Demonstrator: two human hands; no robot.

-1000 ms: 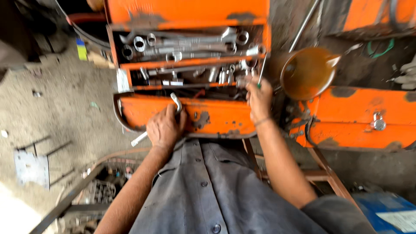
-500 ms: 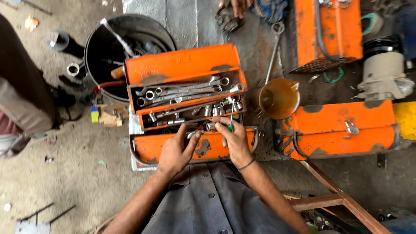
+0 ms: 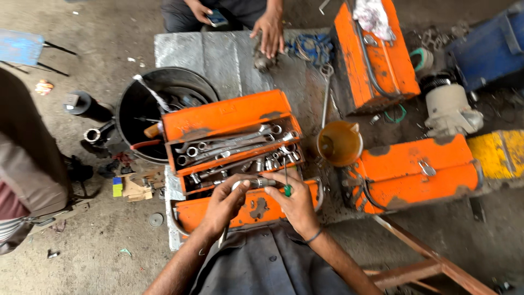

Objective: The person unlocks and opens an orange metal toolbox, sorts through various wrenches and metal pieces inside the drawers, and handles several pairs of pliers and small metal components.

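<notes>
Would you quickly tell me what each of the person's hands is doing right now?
Left hand: closed on the near end of a metal socket tool.
Right hand: holds the tool's other end, plus a green-handled screwdriver.

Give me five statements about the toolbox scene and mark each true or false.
1. The open orange toolbox holds wrenches in its tray. True.
2. The left hand and right hand together hold a metal socket tool. True.
3. The funnel beside the toolbox is blue. False: it is amber.
4. The black tub sits right of the toolbox. False: it sits left.
5. Another person's hand rests on the grey slab at the top. True.
</notes>
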